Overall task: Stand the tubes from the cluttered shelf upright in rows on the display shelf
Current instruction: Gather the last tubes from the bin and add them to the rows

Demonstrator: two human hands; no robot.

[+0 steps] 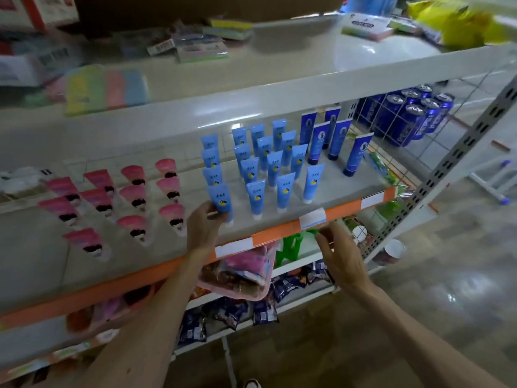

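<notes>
One light-blue tube (221, 201), upright at its column's near end, sits pinched in the left hand (202, 229); right hand (342, 254) unclear.

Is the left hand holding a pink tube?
No: the left hand grips a light blue tube at the front of a blue row, while the pink tubes stand untouched further left.

The left hand (205, 224), at the frame's middle, reaches up on a bare forearm, thumb and fingers curled round a tube (221, 198). The right hand (342, 257), lower right of it, shows its back, fingers bent; a grip cannot be told.
</notes>
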